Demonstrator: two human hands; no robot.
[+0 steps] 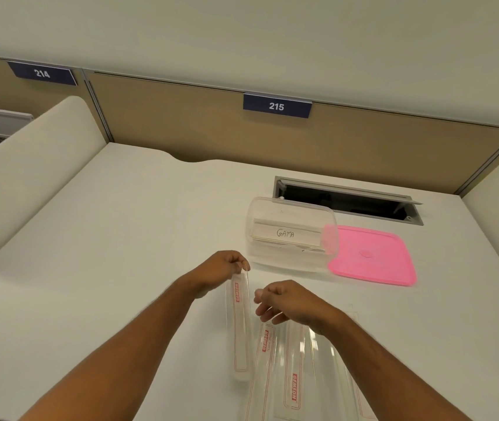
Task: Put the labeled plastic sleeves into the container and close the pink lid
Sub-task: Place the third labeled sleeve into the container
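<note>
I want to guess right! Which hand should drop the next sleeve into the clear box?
Probably the left hand. Its fingers already pinch the top of a sleeve, just short of the open container. The right hand looks empty.

1. The sleeve (pixel 240 326) in my left hand (pixel 222 265) is clear plastic with a thin red outline and a red label with white letters.
2. The other sleeves (pixel 294 369) on the desk (pixel 120 238) have the same red outline and red label.
3. The lid (pixel 373 256) is bright pink, with no pattern.
4. The container (pixel 290 229) is transparent; inside is a white card (pixel 286 233) with dark handwriting.
5. The desk is plain white.
6. The number plates (pixel 277 106) are dark blue with white digits.
7. The partition (pixel 181 123) is tan.
</note>
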